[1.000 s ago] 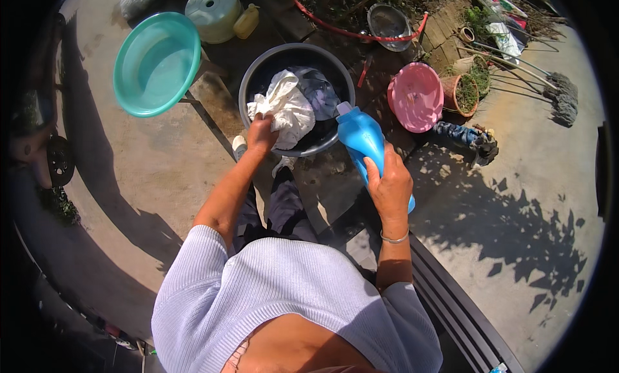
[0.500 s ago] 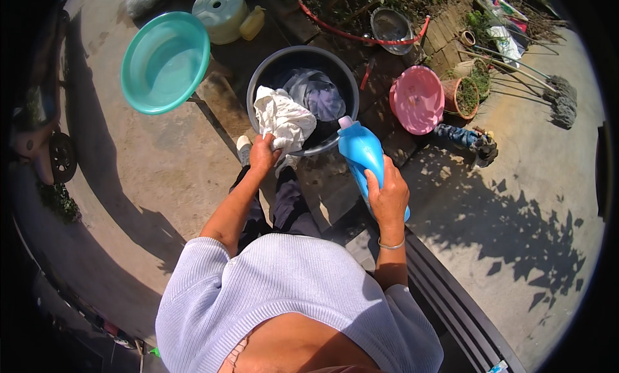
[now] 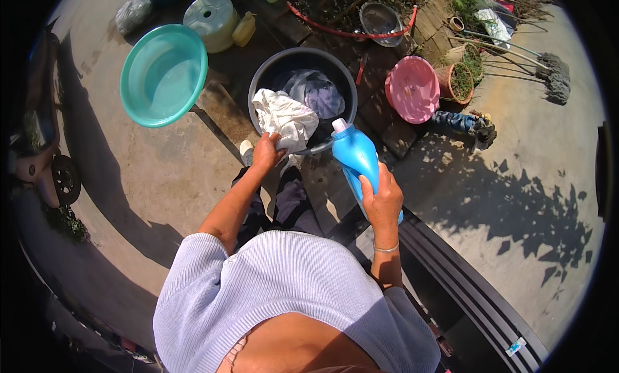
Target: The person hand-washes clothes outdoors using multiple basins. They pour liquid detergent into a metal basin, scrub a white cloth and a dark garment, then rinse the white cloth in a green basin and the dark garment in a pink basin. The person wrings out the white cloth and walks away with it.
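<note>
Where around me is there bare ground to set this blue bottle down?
Bare concrete lies left of your shoes, this side of the green basin, and right of the dark bench. Ahead-right is crowded with the pink basin, flowerpots and mop; cloths fill much of the dark tub.

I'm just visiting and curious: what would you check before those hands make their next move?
1. Right hand has a secure-looking grip on the blue bottle: ok, fingers wrapped around it.
2. Left hand free: not ok, it pinches the white cloth.
3. Bottle's pale top tightly closed: cannot tell.
4. Purplish cloth inside the dark basin: ok.
5. Green basin and pink basin apart from both hands: ok.
</note>
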The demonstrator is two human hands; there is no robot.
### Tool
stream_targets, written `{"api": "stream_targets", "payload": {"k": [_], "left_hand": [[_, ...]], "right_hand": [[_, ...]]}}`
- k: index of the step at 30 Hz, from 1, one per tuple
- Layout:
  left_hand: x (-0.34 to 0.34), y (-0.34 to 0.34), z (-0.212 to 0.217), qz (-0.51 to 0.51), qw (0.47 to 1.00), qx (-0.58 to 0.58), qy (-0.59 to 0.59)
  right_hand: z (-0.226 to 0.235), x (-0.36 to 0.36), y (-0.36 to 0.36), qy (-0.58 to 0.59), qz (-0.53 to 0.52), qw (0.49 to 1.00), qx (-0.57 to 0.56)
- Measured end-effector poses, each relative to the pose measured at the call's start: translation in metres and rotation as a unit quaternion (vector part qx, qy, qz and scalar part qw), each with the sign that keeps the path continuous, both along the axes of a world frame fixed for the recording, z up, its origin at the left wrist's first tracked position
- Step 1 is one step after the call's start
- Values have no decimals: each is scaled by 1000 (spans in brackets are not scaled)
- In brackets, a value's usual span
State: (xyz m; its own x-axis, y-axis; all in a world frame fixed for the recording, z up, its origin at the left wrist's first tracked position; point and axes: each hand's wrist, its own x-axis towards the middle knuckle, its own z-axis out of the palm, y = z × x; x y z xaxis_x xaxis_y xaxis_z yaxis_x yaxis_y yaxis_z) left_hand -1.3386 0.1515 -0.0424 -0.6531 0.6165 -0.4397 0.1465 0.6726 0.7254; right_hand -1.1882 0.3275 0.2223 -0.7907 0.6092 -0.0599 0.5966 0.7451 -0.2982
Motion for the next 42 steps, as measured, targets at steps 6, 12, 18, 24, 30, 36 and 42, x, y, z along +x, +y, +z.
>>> {"api": "stream_targets", "payload": {"k": [6, 12, 18, 24, 30, 36, 42], "left_hand": [[7, 3, -20, -84, 987, 123, 65], [-15, 12, -8, -172, 973, 132, 79], [-16, 17, -7, -170, 974, 128, 77], [-8, 42, -4, -233, 962, -2, 144], [-6, 116, 9, -186, 960, -38, 204], [9, 200, -27, -200, 936, -229, 178], [35, 230, -76, -185, 897, -346, 205]], "right_hand": [[-21, -27, -17, -43, 14, 999, -16], [-42, -13, -25, -44, -33, 997, -45], [-41, 26, -25, -3, -95, 994, -52], [-50, 89, -10, 105, -166, 979, -61], [-104, 160, 35, 101, -218, 963, -122], [-212, 206, 143, 125, -366, 890, -243], [-388, 247, 277, 174, -333, 902, -212]]}}
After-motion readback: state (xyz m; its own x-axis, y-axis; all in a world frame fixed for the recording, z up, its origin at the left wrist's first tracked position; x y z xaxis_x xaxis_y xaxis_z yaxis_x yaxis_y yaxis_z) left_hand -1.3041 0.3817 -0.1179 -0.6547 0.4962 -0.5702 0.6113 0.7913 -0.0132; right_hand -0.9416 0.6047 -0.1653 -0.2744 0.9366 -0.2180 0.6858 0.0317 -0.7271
